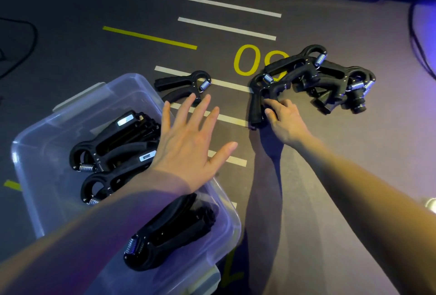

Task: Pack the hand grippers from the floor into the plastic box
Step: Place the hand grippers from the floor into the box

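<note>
far left, a dark cable (pixel 28 42) loops across the grey floor (pixel 94 59). moving in, the clear plastic box (pixel 30 153) sits low left, lid off, and black hand grippers in the box (pixel 113 148) lie stacked there with silver springs showing, one more at the near corner under the forearm. the left hand (pixel 186 139) is above the box's far right corner, fingers straight and spread wide, gripping nothing, fingertips pointing at the single gripper (pixel 184 86) that lies on the floor just beyond the box, its handles pointing left, spring on the right. can't tell whether the fingertips touch it, they look just short. white stripes (pixel 236 7) and a yellow line (pixel 149 37) run across the floor behind, with yellow numerals (pixel 247 60) partly covered. now the right hand (pixel 283 118), well apart from the left: fingers and thumb curled round the lower handle of the near gripper (pixel 257 103), which stands at the left edge of the pile. the pile of grippers (pixel 330 82) sprawls to the right, tangled, springs glinting, all on the floor. far right, dark cables (pixel 422 47) at the frame's edge.
</note>
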